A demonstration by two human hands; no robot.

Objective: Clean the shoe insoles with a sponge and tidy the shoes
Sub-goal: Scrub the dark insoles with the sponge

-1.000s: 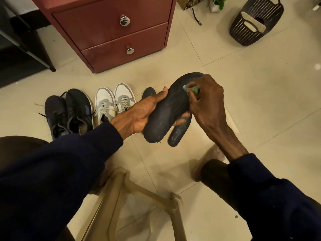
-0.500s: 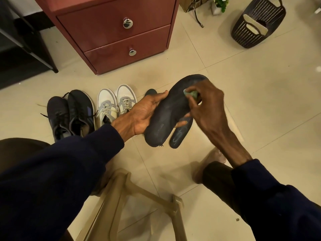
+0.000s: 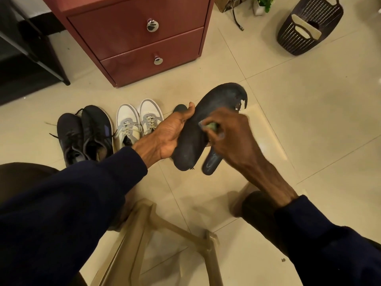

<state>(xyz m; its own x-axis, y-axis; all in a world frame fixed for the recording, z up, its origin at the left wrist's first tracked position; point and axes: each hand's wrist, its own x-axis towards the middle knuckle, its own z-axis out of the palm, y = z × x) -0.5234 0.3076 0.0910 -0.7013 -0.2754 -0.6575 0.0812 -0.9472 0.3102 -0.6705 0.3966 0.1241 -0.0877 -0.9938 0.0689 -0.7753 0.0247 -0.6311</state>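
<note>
My left hand (image 3: 169, 137) grips a dark worn insole (image 3: 216, 104) by its heel half, the frayed toe end pointing up and away. My right hand (image 3: 233, 135) pinches a small green sponge (image 3: 210, 126) and presses it on the insole's middle. A second dark insole (image 3: 211, 163) lies on the floor under my hands, mostly hidden. On the floor to the left stand a pair of black sneakers (image 3: 86, 135) and a pair of white and grey sneakers (image 3: 138, 120), side by side.
A red drawer cabinet (image 3: 144, 38) stands behind the shoes. A dark slatted basket (image 3: 309, 27) sits at the far right, a black rack (image 3: 31, 48) at the far left. A beige plastic stool frame (image 3: 165, 234) is below me on the tiled floor.
My right hand has slid the sponge down the insole, from near the toe toward the middle. The torn toe end now shows. My left hand keeps its grip.
</note>
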